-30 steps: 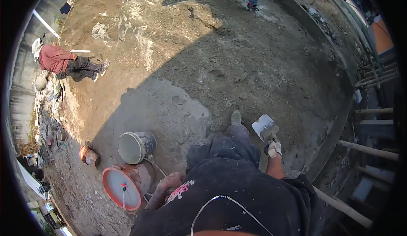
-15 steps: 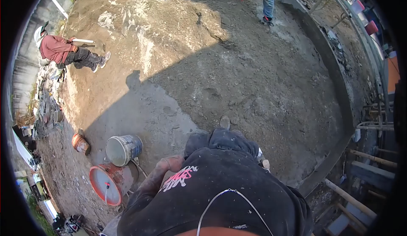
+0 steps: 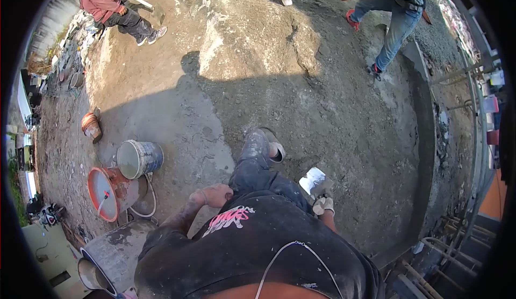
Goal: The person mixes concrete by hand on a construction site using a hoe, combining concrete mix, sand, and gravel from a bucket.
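**Buckets left, trowel right**

The trowel (image 3: 314, 182) lies ahead of the right hand (image 3: 323, 205), right of the leg. The left hand (image 3: 215, 195) rests on the thigh. Two buckets (image 3: 138, 158) stand left; another person (image 3: 395, 8) stands far ahead.

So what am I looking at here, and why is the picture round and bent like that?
No machine here: a person wears a wide-angle camera on the head, looking down over their own dark shirt, so edges curve. Their gloved right hand holds a trowel over wet grey mortar ground. Their bare left hand rests on their knee. To the left stand a grey bucket and a red tub. Farther off, a person in red and a person in jeans also work.
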Motion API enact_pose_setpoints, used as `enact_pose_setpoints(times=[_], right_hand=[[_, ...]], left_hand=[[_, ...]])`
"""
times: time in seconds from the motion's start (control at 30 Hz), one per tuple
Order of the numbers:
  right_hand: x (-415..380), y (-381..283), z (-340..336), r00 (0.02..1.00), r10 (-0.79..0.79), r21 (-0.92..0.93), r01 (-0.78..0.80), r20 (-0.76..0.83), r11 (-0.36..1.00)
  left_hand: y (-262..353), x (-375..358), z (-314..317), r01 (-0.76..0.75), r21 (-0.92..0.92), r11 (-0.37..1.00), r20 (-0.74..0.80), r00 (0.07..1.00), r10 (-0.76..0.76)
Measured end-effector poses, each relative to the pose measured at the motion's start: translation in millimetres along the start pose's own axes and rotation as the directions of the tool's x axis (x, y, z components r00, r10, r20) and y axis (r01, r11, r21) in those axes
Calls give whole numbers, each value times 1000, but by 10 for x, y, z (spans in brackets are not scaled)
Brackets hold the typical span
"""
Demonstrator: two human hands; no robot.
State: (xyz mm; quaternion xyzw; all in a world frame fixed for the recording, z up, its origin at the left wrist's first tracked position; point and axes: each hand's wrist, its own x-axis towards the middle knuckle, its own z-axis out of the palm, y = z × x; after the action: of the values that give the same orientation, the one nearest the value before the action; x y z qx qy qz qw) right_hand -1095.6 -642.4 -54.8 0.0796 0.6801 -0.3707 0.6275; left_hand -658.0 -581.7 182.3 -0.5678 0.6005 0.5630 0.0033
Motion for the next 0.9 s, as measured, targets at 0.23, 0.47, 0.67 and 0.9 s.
enact_pose_setpoints(times=[0.23,0.47,0.67,0.9], right_hand=[[587,-1011,1886,905,10,-341,150,425,928],[-24,-1448,3954,928,-33,-640,282,372,714],[-154,-1504,5100,519,-177,-424,817,836,391],[-968,-2072,7097,527,1,-353,568,850,744]], left_hand=[[89,1139,-910,-137,-491,860,-370,927,-64],[1041,2268,-1304,39,-537,843,-266,940,-213],[1316,2355,-1524,193,-605,772,-366,794,-486],[983,3147,-2376,124,-749,651,-524,490,-697]])
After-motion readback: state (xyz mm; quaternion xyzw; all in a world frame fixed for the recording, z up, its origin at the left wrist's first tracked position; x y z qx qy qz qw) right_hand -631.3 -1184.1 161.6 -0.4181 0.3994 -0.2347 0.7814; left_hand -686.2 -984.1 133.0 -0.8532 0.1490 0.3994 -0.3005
